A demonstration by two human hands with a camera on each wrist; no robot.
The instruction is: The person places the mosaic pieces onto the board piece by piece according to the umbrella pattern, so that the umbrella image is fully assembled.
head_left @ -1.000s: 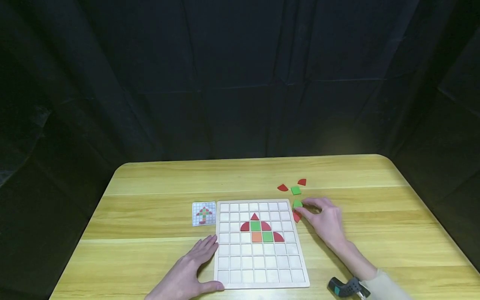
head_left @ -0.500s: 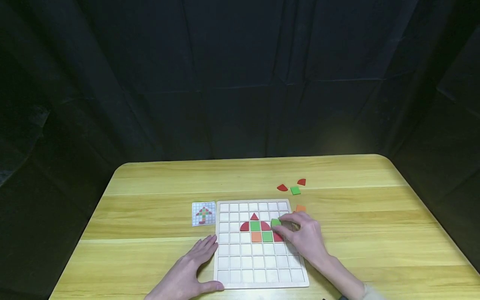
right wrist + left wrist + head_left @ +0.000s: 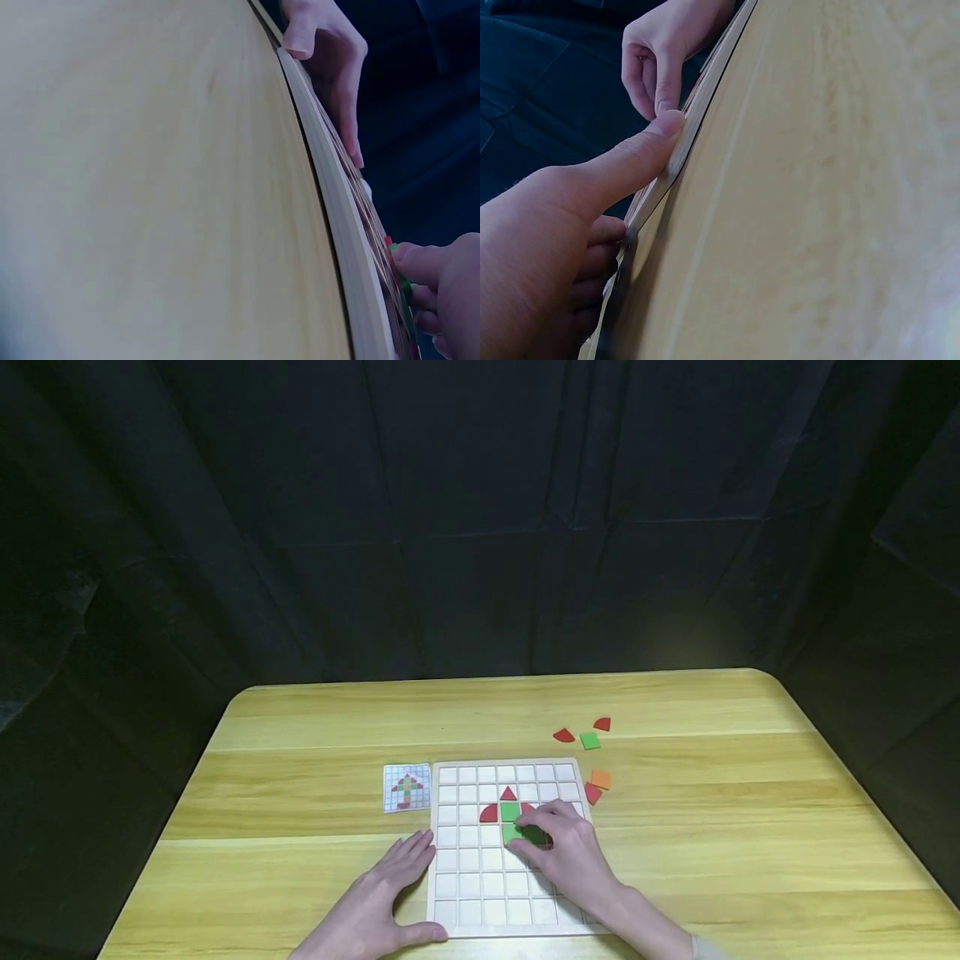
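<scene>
My right hand [image 3: 566, 847] pinches a green square tile [image 3: 512, 833] between thumb and fingers, low over the white gridded board [image 3: 480, 910]. The tile covers the cell where an orange square lay. Above it on the board sit a green square [image 3: 510, 812], a red triangle [image 3: 508, 793] and a red quarter-circle [image 3: 489, 813]. More tiles to the right are partly hidden under my hand. At the board's left side, my left hand [image 3: 371, 906] rests with fingers extended along the edge; its thumb touches the front left corner, also seen in the left wrist view.
Left of the board lies a small pattern card [image 3: 407, 788] with a coloured umbrella-like figure. Loose tiles lie beyond the board's right side: an orange square [image 3: 601, 779], a red piece [image 3: 592, 792], a green square [image 3: 590, 741] and two red quarter-circles [image 3: 564, 736].
My right hand has picked up a green square from beside the board and carried it left over the grid, uncovering a loose orange square. My left hand has stayed in place.
</scene>
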